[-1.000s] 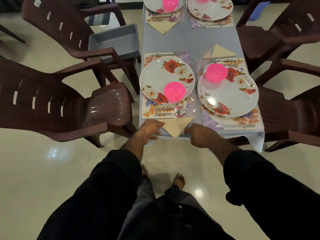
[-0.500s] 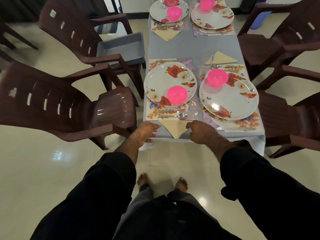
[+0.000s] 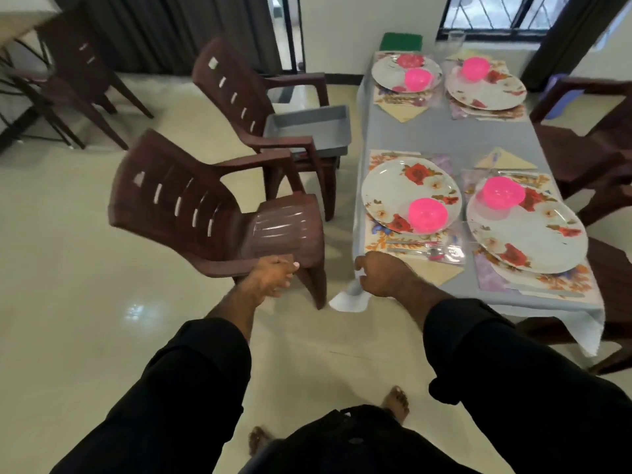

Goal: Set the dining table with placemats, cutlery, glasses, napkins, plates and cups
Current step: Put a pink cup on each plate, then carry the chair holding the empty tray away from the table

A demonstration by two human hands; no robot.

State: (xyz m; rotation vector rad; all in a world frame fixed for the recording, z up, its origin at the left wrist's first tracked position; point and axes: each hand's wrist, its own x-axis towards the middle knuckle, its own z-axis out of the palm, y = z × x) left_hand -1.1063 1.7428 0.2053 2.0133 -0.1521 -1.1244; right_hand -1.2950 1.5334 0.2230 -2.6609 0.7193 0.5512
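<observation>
Table looks set; our left hand (image 3: 273,277) seemingly grips the brown plastic chair's (image 3: 219,213) armrest, right hand (image 3: 379,273) curled empty at the table's (image 3: 444,138) near-left corner; next, tuck it in.

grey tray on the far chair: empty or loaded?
Empty as far as visible. The grey tray on the far chair shows only its bare floor and walls; the chair arm hides its near edge.

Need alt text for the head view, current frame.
A person's left hand touches the armrest of a brown plastic chair while the right hand pinches the corner of a grey tablecloth. The table is set with floral plates, pink cups, placemats, cutlery and folded napkins.
</observation>
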